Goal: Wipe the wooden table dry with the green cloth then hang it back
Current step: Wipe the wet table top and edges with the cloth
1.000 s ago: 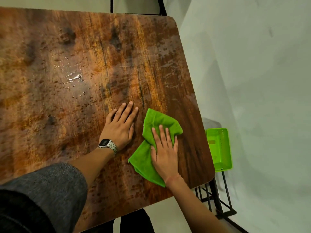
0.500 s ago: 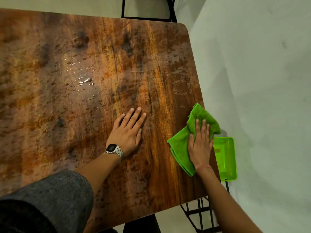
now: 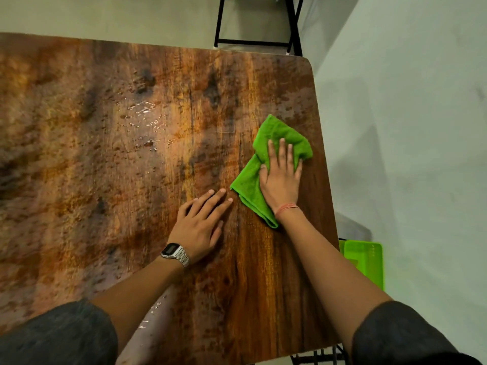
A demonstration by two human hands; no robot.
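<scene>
1. The green cloth (image 3: 253, 180) lies bunched on the wooden worktop (image 3: 79, 206), close to its right edge.
2. The right hand (image 3: 280, 180) lies flat on the cloth with its fingers spread, not closed around it. I think it presses down so the cloth soaks up water as it slides.
3. The left hand (image 3: 200, 225) lies flat and open on the bare wood just beside the cloth, holding nothing. It probably props the person up while they lean over.
4. Shiny water drops (image 3: 143, 111) sit farther left, well apart from the cloth. So the wiping looks only partly done.
5. A watch (image 3: 175, 254) is on the left wrist.
6. A green basket (image 3: 369, 262) sits lower down, past the right edge of the worktop. The worktop and the right arm hide part of it, so I cannot tell if anything is inside.
7. No place to hang the cloth shows here.
</scene>
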